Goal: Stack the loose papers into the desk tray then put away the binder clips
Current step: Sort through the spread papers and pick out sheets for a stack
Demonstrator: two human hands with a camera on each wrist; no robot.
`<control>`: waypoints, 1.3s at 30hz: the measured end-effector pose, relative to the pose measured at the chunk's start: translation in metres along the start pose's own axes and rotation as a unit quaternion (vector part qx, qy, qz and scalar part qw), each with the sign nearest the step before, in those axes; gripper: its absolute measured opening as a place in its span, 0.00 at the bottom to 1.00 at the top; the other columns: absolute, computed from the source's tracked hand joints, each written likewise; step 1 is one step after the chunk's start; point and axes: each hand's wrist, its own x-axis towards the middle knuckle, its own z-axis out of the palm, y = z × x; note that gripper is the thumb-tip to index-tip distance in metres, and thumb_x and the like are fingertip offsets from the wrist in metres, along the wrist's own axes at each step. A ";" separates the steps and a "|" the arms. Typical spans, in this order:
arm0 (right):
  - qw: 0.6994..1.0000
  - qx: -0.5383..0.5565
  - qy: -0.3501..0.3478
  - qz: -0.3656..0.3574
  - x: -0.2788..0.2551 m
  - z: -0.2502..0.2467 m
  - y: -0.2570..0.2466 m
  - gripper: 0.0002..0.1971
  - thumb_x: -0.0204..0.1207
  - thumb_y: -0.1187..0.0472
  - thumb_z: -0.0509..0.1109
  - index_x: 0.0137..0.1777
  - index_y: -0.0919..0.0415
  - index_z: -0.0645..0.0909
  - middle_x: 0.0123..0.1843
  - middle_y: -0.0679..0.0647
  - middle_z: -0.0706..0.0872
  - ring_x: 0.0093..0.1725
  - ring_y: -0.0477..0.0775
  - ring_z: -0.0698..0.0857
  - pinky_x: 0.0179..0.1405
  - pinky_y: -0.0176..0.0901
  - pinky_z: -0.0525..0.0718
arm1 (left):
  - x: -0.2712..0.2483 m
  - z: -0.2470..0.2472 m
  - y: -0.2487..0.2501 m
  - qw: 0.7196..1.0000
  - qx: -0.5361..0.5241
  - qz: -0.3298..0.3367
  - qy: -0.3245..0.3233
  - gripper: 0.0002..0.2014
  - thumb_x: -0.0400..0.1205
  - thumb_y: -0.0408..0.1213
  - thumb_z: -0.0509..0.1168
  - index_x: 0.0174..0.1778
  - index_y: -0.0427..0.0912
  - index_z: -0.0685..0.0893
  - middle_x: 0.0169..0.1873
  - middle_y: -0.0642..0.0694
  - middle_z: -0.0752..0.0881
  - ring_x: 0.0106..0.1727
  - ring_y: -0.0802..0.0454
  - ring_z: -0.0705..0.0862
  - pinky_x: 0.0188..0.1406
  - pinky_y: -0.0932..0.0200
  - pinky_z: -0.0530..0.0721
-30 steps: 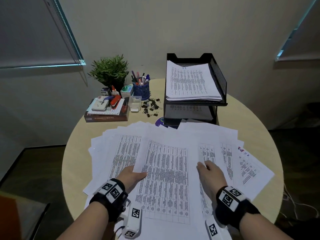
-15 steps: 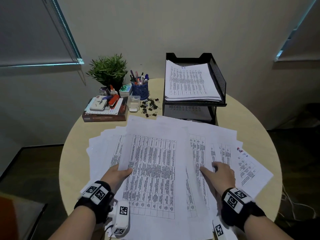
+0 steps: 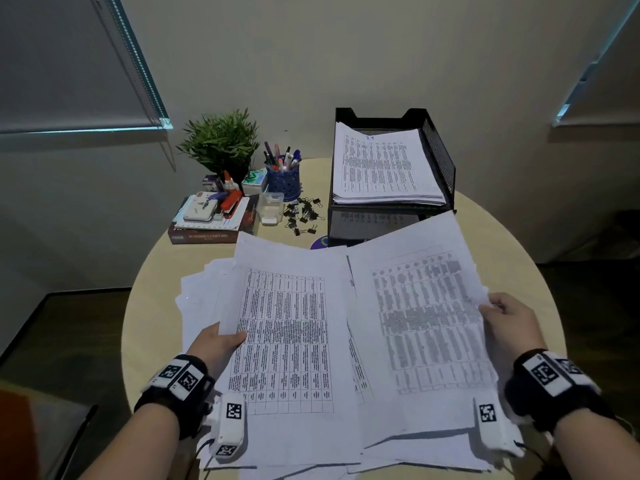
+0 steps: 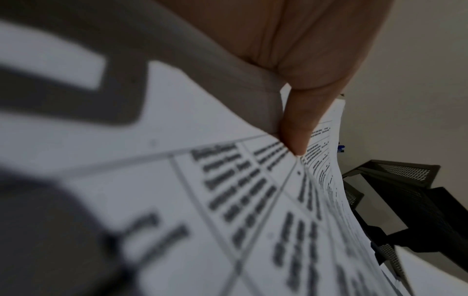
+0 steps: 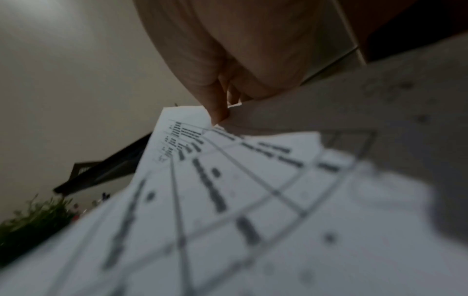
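— On the round table, where are the papers?
— Spread across the near half. The left hand pinches the left sheaf by its edge, thumb on top; the right hand grasps the right sheaf, lifted and tilted.
— And the tray?
— The black tray stands behind, already holding pages. The binder clips lie loose just left of it, beside a clear box.

Office: desk tray, pen cup, papers.
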 end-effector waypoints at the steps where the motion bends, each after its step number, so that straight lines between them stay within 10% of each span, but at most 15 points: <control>1: 1.000 0.021 -0.002 0.007 0.002 -0.009 -0.003 0.07 0.77 0.68 0.66 0.40 0.59 0.82 0.42 0.63 0.85 0.48 0.66 0.84 0.50 0.49 0.76 | 0.000 0.000 0.000 1.000 -0.005 -0.002 0.000 0.15 0.83 0.32 0.62 0.65 0.33 0.76 0.38 0.48 0.80 0.37 0.52 0.76 0.45 0.50 0.71; 6: 0.995 0.101 0.009 -0.015 0.006 -0.047 -0.036 0.07 0.76 0.68 0.66 0.41 0.60 0.84 0.40 0.61 0.89 0.38 0.54 0.89 0.44 0.43 0.87 | -0.004 0.010 0.003 0.999 -0.012 -0.009 -0.029 0.15 0.83 0.33 0.63 0.66 0.36 0.75 0.47 0.45 0.80 0.42 0.49 0.75 0.50 0.50 0.70; 9: 0.994 0.108 0.017 -0.031 0.011 -0.060 -0.047 0.06 0.71 0.59 0.71 0.45 0.59 0.85 0.44 0.61 0.90 0.47 0.61 0.90 0.54 0.56 0.87 | -0.003 0.024 0.005 0.999 0.020 -0.009 -0.043 0.10 0.83 0.34 0.64 0.59 0.38 0.77 0.41 0.45 0.82 0.37 0.53 0.77 0.38 0.57 0.72; 13: 0.997 0.055 -0.002 -0.045 0.000 -0.047 -0.054 0.09 0.77 0.70 0.66 0.37 0.60 0.80 0.27 0.46 0.88 0.25 0.37 0.84 0.42 0.38 0.83 | 0.004 0.042 0.000 0.997 0.065 -0.015 -0.045 0.14 0.79 0.33 0.68 0.58 0.31 0.78 0.41 0.41 0.83 0.40 0.48 0.80 0.37 0.58 0.76; 16: 0.999 0.037 -0.024 -0.020 -0.016 -0.016 -0.035 0.10 0.78 0.74 0.64 0.38 0.63 0.79 0.28 0.52 0.85 0.39 0.53 0.89 0.42 0.40 0.79 | 0.005 0.050 0.002 0.996 0.074 -0.028 -0.047 0.15 0.79 0.33 0.68 0.60 0.30 0.79 0.43 0.39 0.82 0.39 0.48 0.78 0.39 0.58 0.76; 18: 0.999 0.030 -0.026 0.008 -0.022 0.004 -0.012 0.09 0.78 0.74 0.63 0.38 0.65 0.79 0.36 0.63 0.83 0.44 0.62 0.86 0.49 0.49 0.78 | 0.004 0.052 0.005 0.996 0.063 -0.048 -0.050 0.21 0.80 0.36 0.67 0.67 0.31 0.75 0.55 0.38 0.82 0.50 0.44 0.79 0.52 0.53 0.76; 21: 0.999 0.006 -0.036 0.039 -0.034 0.025 0.011 0.05 0.78 0.73 0.65 0.41 0.69 0.77 0.36 0.62 0.78 0.41 0.63 0.79 0.40 0.36 0.75 | 0.005 0.052 0.008 0.993 0.077 -0.088 -0.035 0.37 0.79 0.48 0.68 0.80 0.38 0.60 0.77 0.37 0.68 0.74 0.36 0.70 0.70 0.38 0.72; 24: 0.995 -0.026 -0.069 0.070 -0.038 0.042 0.028 0.14 0.75 0.65 0.72 0.59 0.68 0.78 0.54 0.57 0.82 0.57 0.65 0.82 0.58 0.48 0.77 | 0.006 0.053 0.006 0.990 0.086 -0.106 -0.023 0.43 0.77 0.54 0.68 0.82 0.42 0.53 0.81 0.39 0.59 0.79 0.33 0.62 0.72 0.31 0.68; 29: 0.979 -0.159 -0.119 0.046 -0.053 0.065 0.022 0.22 0.74 0.57 0.71 0.67 0.63 0.76 0.65 0.58 0.81 0.62 0.61 0.81 0.62 0.48 0.78 | 0.010 0.061 -0.003 0.994 0.049 -0.092 -0.040 0.47 0.72 0.52 0.74 0.80 0.37 0.57 0.77 0.44 0.66 0.78 0.36 0.65 0.72 0.34 0.67; 32: 0.942 -0.311 -0.130 0.004 -0.066 0.079 0.014 0.13 0.71 0.49 0.70 0.45 0.58 0.75 0.51 0.59 0.77 0.50 0.55 0.76 0.46 0.47 0.74 | 0.004 0.070 -0.009 0.996 0.011 -0.063 -0.065 0.48 0.71 0.46 0.76 0.80 0.33 0.56 0.76 0.42 0.68 0.76 0.40 0.67 0.73 0.41 0.67; 36: 0.932 -0.329 -0.150 0.000 -0.071 0.083 0.007 0.18 0.72 0.46 0.69 0.52 0.59 0.78 0.54 0.58 0.78 0.54 0.56 0.76 0.49 0.48 0.76 | -0.001 0.076 -0.012 0.996 0.033 0.010 -0.084 0.20 0.77 0.32 0.71 0.64 0.31 0.78 0.54 0.39 0.86 0.49 0.46 0.84 0.51 0.58 0.81; 39: 0.969 -0.216 -0.117 0.021 -0.066 0.068 0.001 0.26 0.71 0.47 0.73 0.64 0.62 0.79 0.64 0.58 0.81 0.63 0.59 0.79 0.64 0.50 0.78 | 0.000 0.070 -0.010 0.994 -0.043 0.017 -0.096 0.18 0.77 0.25 0.68 0.63 0.28 0.78 0.47 0.39 0.87 0.45 0.48 0.85 0.38 0.64 0.83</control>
